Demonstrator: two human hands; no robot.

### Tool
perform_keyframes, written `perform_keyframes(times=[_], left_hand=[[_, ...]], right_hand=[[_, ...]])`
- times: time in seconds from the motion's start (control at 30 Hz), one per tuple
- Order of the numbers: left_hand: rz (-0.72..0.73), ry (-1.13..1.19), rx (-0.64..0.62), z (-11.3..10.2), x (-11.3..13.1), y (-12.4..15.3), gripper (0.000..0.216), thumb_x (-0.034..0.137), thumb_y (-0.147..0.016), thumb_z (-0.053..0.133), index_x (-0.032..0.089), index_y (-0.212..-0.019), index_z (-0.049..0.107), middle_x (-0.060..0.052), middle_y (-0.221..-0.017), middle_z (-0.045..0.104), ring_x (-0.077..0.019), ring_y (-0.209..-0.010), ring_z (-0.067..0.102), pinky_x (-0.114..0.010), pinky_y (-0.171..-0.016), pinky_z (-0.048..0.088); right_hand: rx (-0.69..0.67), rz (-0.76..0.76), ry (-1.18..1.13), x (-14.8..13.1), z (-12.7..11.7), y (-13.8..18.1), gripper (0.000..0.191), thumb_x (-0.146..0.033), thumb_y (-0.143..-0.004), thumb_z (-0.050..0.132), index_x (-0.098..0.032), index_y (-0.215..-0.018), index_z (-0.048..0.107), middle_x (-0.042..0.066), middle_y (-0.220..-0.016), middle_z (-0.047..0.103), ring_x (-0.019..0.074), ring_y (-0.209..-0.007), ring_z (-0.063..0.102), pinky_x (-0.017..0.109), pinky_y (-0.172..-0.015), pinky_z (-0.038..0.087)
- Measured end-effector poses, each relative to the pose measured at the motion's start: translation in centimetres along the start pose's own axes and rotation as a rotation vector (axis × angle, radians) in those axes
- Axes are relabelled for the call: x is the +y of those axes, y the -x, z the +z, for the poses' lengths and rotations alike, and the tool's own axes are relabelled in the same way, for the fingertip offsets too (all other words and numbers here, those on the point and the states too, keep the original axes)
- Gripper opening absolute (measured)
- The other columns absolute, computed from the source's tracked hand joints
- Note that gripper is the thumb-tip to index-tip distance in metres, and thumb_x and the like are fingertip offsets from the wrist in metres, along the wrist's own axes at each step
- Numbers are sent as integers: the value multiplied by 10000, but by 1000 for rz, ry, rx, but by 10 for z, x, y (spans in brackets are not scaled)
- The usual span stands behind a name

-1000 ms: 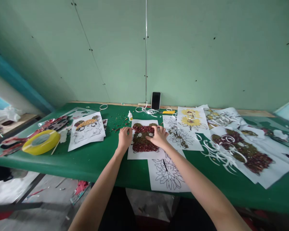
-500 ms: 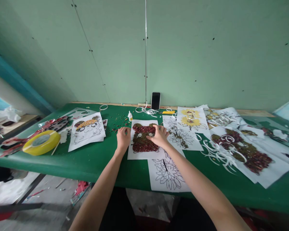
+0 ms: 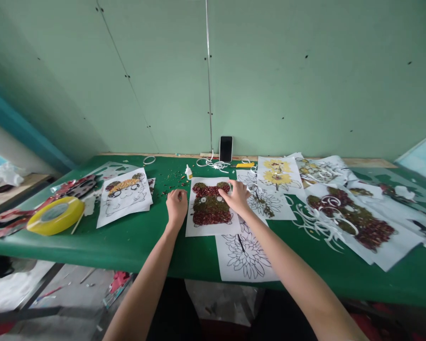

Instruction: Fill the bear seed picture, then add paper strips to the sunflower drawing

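Observation:
A sheet with a bear-like animal picture filled with dark red and green-brown bits lies on the green table in front of me. My right hand rests over the sheet's right side, thumb and fingers apart, the thumb near the picture's right ear. Just off the sheet's left edge, my left hand is curled closed; whatever its fingers hold, if anything, is hidden. A small white glue bottle stands behind the sheet. Loose dark bits are scattered beyond my left hand.
At left lie a hamster drawing and a yellow tape roll. Flower drawings reach under the sheet's right side. White paper strips and other pictures cover the right. A phone leans on the wall near a yellow cutter.
My right thumb has shifted up off the picture's right eye, toward the ear. My left hand stays curled beside the sheet. The whole view has shifted slightly.

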State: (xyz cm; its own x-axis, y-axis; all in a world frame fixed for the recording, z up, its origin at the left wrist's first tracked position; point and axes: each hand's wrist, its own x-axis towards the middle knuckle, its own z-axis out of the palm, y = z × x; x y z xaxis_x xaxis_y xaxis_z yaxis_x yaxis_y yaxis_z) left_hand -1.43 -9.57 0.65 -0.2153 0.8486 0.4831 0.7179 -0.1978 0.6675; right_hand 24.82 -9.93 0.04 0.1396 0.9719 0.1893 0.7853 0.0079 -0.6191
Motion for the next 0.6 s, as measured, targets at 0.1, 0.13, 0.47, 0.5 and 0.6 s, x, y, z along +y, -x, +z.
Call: perform_keyframes(times=[0.1,0.13,0.47,0.5,0.6], left_hand=[[-16,0,10,1,-2,0,251,234,-962,513,234,-806,710,-96,-947,790,-275,-957,696,-391,-952,523],[-21,0,12,1,-2,0,251,231,-959,512,234,-804,710,-97,-947,791,-277,-954,697,-397,-955,523],[-49,0,10,1,-8,0,250,237,-945,511,242,-798,714,-96,-940,795,-280,-950,708,-399,-939,536],[-51,1,12,1,-8,0,249,239,-946,513,242,-799,714,-94,-935,794,-278,-939,707,-397,-933,538],[-47,6,12,1,-8,0,246,244,-950,516,244,-804,714,-90,-927,793,-275,-927,703,-390,-919,538]], right_hand=[[16,-3,66,10,-9,-4,672,-757,-955,570,-300,-1444,523,167,-1531,479,444,-1437,396,641,-1134,350],[-3,-12,100,13,-11,-5,698,-776,-932,598,-308,-1444,523,165,-1535,470,454,-1448,382,643,-1140,348],[-281,-75,294,37,-12,-10,1194,-838,-781,764,-318,-1702,210,218,-1736,239,526,-1639,84,733,-1225,231],[-269,-87,300,38,-12,-11,1176,-833,-790,761,-333,-1703,213,205,-1740,242,522,-1643,77,729,-1227,234],[-258,-115,305,38,-13,-12,1153,-816,-804,762,-358,-1707,210,188,-1754,232,524,-1641,86,722,-1224,258]])
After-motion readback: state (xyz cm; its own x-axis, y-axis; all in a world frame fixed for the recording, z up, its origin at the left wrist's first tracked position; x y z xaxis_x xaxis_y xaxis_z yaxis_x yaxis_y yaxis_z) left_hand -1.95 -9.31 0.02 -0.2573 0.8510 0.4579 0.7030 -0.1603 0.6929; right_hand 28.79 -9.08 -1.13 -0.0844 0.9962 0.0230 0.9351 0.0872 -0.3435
